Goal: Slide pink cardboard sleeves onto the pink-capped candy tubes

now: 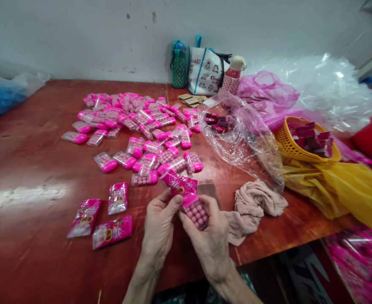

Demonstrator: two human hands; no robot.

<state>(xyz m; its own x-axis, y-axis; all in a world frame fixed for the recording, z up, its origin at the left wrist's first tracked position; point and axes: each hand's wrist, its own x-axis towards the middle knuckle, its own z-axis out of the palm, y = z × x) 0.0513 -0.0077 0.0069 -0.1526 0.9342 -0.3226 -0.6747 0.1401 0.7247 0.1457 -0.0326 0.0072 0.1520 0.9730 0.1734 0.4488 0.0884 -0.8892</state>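
My left hand pinches a pink printed sleeve between thumb and fingers. In my right hand is a small clear candy box filled with pink balls, gripped at its sides. The sleeve sits over the box's upper end, and its top flares out loosely. To the left lie three sleeved packs, among them an upright one, a tilted one and a sideways one. Beyond my hands spreads a large heap of unsleeved candy boxes with pink caps.
A crumpled beige cloth lies right of my hands. Behind it are a clear plastic bag with dark red pieces, a yellow basket and yellow plastic. A white bag and a bottle stand by the wall.
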